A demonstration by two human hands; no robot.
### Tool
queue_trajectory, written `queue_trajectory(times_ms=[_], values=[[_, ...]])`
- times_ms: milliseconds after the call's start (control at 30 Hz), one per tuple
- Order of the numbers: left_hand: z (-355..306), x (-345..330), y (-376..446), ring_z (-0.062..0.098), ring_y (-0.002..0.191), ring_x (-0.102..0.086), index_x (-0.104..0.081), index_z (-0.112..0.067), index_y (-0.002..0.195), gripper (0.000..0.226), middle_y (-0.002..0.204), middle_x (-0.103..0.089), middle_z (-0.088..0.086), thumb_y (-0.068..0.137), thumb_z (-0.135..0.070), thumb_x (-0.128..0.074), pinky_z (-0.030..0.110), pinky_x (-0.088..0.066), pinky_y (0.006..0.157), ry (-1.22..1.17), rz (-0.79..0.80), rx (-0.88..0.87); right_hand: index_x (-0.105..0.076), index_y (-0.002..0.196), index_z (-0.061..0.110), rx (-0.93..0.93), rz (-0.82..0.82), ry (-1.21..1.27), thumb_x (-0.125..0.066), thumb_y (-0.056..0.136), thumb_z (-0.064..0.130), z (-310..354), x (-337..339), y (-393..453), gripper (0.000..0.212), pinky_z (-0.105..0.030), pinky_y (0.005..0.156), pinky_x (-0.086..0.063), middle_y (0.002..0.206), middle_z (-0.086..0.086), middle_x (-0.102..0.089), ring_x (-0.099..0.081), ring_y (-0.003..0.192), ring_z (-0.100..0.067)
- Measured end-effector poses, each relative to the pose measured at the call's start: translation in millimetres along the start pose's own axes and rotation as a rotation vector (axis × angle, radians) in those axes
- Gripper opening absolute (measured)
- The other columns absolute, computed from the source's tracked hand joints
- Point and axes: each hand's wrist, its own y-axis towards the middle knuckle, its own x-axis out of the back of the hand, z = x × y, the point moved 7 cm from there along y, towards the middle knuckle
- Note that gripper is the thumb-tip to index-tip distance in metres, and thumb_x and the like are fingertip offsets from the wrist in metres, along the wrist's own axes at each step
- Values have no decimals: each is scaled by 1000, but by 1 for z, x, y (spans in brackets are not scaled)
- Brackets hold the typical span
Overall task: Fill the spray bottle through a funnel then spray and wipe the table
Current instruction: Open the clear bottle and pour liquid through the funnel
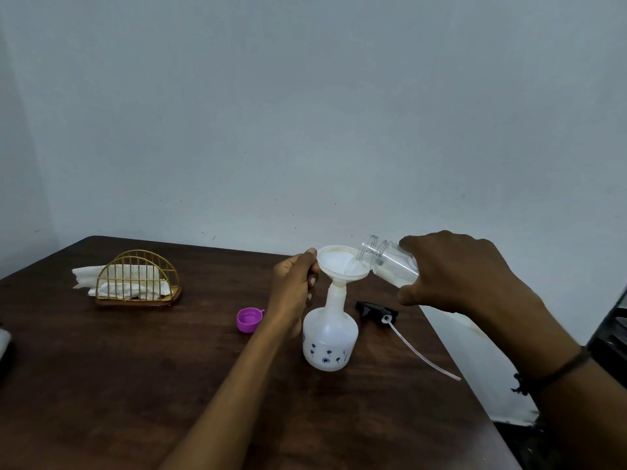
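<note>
The spray bottle [330,337] stands mid-table with the funnel [342,266] in its neck; the left hand [293,286] pinches the funnel's rim, and the right hand [454,271] grips a tilted clear bottle [390,261] whose mouth hangs over the funnel. Pouring too fast could overflow the funnel; a tug on its rim could tip the bottle toward the sprayer head [375,310] lying beside it

Both my forearms are bare, no sleeves showing. My left hand [294,286] has nothing on it, no rings or watch visible. My right hand [454,269] is bare too; a thin dark cord bracelet [559,369] circles that wrist, knotted bit dangling at 7 o'clock.
</note>
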Motion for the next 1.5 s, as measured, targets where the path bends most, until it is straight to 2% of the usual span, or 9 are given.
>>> queue_trajectory(times_ms=[233, 467, 600, 1133, 1500], values=[[0, -1, 0, 6, 45, -29, -49, -16, 63, 37, 53, -39, -3, 96, -32, -52, 17, -25, 41, 3, 2, -4, -55, 100, 28, 6, -32, -29, -67, 68, 52, 0, 0, -1, 41, -25, 53, -23, 84, 7, -54, -50, 76, -21], [-1, 0, -1, 5, 44, -29, -49, -17, 61, 38, 51, -39, -5, 96, -31, -52, 17, -25, 41, -2, 2, -2, -56, 104, 30, 15, -29, -36, -66, 69, 53, 1, 0, -1, 43, -26, 54, -24, 89, 6, -57, -49, 78, -20], [0, 0, 0, 6, 45, -29, -48, -17, 61, 38, 53, -39, -3, 96, -31, -52, 18, -25, 41, -4, 8, -4, -55, 100, 28, 23, -27, -50, -66, 69, 52, 2, 1, -1, 40, -24, 51, -19, 83, 6, -52, -49, 77, -21], [1, -1, 1, 6, 44, -29, -49, -17, 61, 39, 51, -39, -4, 97, -31, -52, 17, -25, 39, -21, 13, -4, -49, 91, 30, 42, -28, -67, -67, 68, 50, 4, 3, 2, 35, -24, 50, -17, 80, 7, -50, -50, 75, -21], [1, 0, 1, 6, 44, -30, -49, -17, 61, 39, 50, -40, -5, 97, -32, -52, 17, -26, 40, -15, 7, -3, -54, 98, 30, 44, -28, -81, -68, 68, 51, 5, 3, 2, 39, -25, 53, -22, 80, 7, -49, -49, 76, -20]])
